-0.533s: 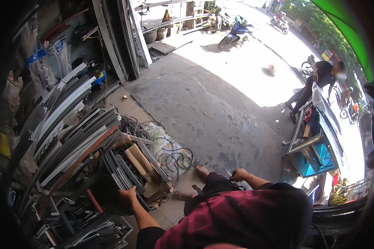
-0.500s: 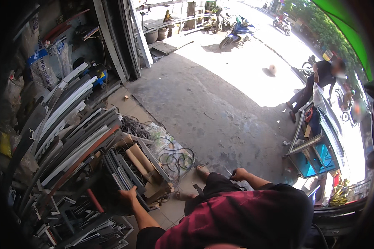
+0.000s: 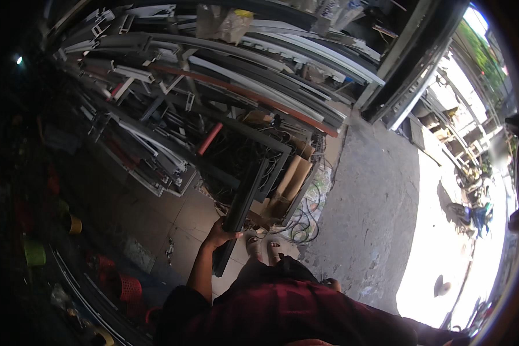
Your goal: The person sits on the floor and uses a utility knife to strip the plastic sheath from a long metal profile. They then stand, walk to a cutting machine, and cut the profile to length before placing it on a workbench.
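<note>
Hands: my left hand (image 3: 219, 235) is clenched round a long dark metal profile (image 3: 243, 202); my right hand I cannot find in the head view, it is hidden somewhere behind my dark red shirt (image 3: 282, 311).
Profile: it runs from just beside my feet up and to the right into the stock, tilted, its lower end near the floor tiles (image 3: 179, 225) and its upper end against the cardboard box (image 3: 291, 181).
Grip: fingers wrap the profile low on its length, thumb side toward me; the forearm comes up from the lower edge.
Stock: stacked aluminium and steel profiles (image 3: 230, 75), white, grey and black, lie in a leaning heap above the hand, with one red-brown bar (image 3: 248, 92) across them.
Floor: coiled cable (image 3: 305, 222) lies just right of the box, on the edge of the bare concrete (image 3: 375, 196).
Feet: my sandalled feet (image 3: 262, 248) stand just right of the profile's lower end.
Left side: red plastic baskets (image 3: 127, 285) sit in the dark, well apart from the hand.
</note>
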Demonstrator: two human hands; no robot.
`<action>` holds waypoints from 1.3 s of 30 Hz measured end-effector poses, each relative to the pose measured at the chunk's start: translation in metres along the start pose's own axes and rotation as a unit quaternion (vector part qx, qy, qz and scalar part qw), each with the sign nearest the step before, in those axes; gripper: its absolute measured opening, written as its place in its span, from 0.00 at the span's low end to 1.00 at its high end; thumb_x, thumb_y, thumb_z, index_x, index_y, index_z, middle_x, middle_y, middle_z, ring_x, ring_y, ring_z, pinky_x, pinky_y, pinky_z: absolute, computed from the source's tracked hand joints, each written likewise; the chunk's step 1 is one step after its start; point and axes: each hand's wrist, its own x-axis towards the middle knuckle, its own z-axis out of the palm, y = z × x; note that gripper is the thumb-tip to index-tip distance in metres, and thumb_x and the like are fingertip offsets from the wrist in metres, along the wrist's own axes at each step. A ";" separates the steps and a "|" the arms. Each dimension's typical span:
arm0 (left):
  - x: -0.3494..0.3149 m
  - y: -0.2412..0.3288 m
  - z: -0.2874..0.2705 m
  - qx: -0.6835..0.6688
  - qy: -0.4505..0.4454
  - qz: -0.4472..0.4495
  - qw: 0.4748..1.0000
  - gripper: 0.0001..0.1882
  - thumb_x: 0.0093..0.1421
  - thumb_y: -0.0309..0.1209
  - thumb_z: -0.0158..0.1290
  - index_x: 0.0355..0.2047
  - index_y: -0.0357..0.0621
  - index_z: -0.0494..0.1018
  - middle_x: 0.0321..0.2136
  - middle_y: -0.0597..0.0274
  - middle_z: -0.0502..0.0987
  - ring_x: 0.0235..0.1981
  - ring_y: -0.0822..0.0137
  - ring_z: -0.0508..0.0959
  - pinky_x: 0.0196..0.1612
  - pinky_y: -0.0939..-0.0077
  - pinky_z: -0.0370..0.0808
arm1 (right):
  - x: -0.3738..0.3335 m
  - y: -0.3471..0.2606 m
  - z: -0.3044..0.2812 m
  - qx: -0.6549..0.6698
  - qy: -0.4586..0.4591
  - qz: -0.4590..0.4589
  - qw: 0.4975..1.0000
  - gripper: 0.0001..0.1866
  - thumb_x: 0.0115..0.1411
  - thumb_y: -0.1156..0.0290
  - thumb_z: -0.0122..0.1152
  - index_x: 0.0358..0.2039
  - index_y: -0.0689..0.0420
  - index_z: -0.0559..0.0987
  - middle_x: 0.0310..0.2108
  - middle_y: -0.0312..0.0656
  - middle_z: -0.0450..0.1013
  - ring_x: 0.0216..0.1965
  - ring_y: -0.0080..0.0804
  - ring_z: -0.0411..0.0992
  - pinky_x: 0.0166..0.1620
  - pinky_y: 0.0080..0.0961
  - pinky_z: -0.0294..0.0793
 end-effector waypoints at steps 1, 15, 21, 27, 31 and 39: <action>-0.037 -0.007 0.001 -0.015 0.030 -0.032 0.999 0.41 0.43 0.43 0.82 0.53 0.40 0.75 0.42 0.62 0.80 0.44 0.67 0.80 0.52 0.69 0.78 | 0.017 -0.011 -0.010 -0.014 0.006 -0.011 1.000 0.24 0.53 0.49 0.81 0.42 0.54 0.88 0.35 0.48 0.87 0.33 0.33 0.86 0.40 0.34 0.85; -0.354 -0.085 0.058 -0.147 0.301 -0.141 0.932 0.52 0.46 0.43 0.81 0.68 0.37 0.68 0.54 0.50 0.82 0.57 0.59 0.80 0.64 0.63 0.75 | 0.045 -0.449 0.055 -0.115 -0.441 -0.392 0.799 0.13 0.62 0.68 0.80 0.30 0.59 0.81 0.24 0.41 0.81 0.21 0.22 0.76 0.22 0.23 0.71; -0.344 -0.129 -0.008 -0.226 0.365 -0.064 0.901 0.53 0.47 0.46 0.81 0.68 0.35 0.68 0.57 0.48 0.80 0.60 0.56 0.79 0.66 0.63 0.74 | -0.040 -0.603 0.228 -0.075 -0.384 -0.488 0.780 0.08 0.66 0.72 0.73 0.38 0.58 0.80 0.28 0.40 0.81 0.20 0.23 0.75 0.22 0.24 0.71; -0.368 -0.146 -0.105 -0.078 0.386 -0.148 0.907 0.59 0.41 0.60 0.76 0.67 0.35 0.70 0.59 0.42 0.79 0.62 0.46 0.77 0.67 0.56 0.72 | -0.261 -0.713 0.382 -0.080 -0.522 -0.501 0.686 0.15 0.68 0.63 0.73 0.35 0.58 0.77 0.25 0.39 0.77 0.18 0.22 0.69 0.21 0.21 0.64; -0.380 -0.140 -0.140 -0.097 0.385 -0.158 0.904 0.58 0.41 0.60 0.77 0.66 0.37 0.70 0.60 0.41 0.77 0.64 0.45 0.76 0.68 0.55 0.71 | -0.404 -0.762 0.501 -0.055 -0.621 -0.536 0.569 0.15 0.67 0.64 0.76 0.34 0.55 0.75 0.21 0.29 0.70 0.16 0.16 0.65 0.18 0.21 0.57; -0.372 -0.130 -0.221 -0.095 0.429 -0.168 0.883 0.59 0.42 0.57 0.77 0.69 0.39 0.67 0.65 0.40 0.75 0.68 0.43 0.73 0.70 0.54 0.70 | -0.563 -0.826 0.761 -0.160 -0.554 -0.650 0.495 0.16 0.65 0.67 0.77 0.28 0.55 0.76 0.21 0.31 0.74 0.21 0.17 0.69 0.25 0.23 0.65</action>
